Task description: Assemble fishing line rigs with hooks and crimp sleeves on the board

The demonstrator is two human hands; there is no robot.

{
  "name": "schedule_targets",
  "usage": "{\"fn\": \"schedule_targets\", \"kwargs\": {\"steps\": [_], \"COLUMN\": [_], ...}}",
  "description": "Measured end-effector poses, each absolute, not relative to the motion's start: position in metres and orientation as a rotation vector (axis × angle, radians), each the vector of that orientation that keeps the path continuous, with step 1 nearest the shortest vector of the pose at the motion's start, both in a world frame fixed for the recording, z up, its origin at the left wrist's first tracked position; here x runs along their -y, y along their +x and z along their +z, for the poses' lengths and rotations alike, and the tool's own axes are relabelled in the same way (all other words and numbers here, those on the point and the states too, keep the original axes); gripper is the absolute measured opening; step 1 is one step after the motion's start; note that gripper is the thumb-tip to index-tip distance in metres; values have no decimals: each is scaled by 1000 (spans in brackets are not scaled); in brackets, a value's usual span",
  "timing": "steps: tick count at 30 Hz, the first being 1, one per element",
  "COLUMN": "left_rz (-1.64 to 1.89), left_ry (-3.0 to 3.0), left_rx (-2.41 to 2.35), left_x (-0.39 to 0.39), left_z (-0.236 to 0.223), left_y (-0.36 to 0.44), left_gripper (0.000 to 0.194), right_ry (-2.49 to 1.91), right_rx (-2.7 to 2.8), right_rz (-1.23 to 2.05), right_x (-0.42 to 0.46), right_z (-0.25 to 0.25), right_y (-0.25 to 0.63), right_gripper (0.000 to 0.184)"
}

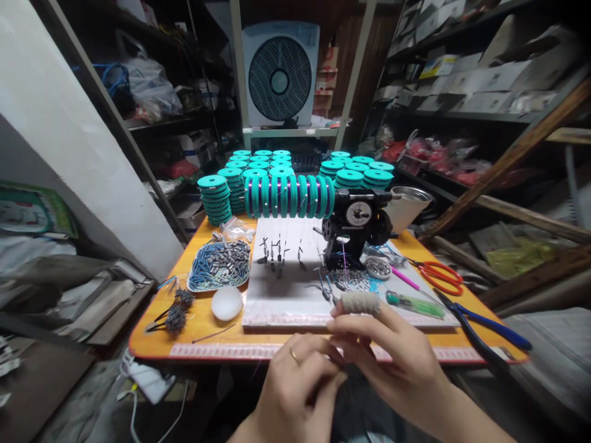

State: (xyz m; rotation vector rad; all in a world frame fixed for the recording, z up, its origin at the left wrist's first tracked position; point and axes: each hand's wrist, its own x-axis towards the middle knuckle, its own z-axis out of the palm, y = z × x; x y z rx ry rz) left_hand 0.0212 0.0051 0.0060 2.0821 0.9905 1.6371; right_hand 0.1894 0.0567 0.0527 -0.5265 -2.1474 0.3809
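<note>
My left hand (302, 384), a ring on one finger, is closed in a pinch just in front of the table's edge. Close against it, my right hand (392, 344) has its fingers bent together and a grey wrap (360, 303) round its index finger. What lies between the fingertips is hidden or too thin to make out. Beyond the hands, a black winding device (353, 231) with a dial carries a row of teal foam spools (290, 197). Several small dark fittings (272, 253) hang on thin lines below the row. Small metal beads (351, 280) lie by the device's base.
On the left are a tray (221, 264) of metal weights and blue tubes, and a white dish (227, 304). Red-handled scissors (438, 274), a green cutter (415, 304) and blue-handled pliers (489, 326) lie right. Teal spool stacks (213, 200) and a fan (281, 77) stand behind.
</note>
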Motion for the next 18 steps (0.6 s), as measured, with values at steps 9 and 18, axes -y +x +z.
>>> {"fn": "schedule_targets", "kwargs": {"steps": [9,18], "left_rz": [1223,1541], "left_ry": [582,1807], "left_rx": [-554,-1081], "left_x": [-2,-1], "left_z": [2,7], "left_y": [28,20], "left_gripper": [30,14], "right_ry": [-672,-740], "right_rx": [2355,2090], "right_rz": [765,827], "right_x": [-50,-43], "right_z": [47,48], "right_y": [201,195], "right_gripper": [6,11]}}
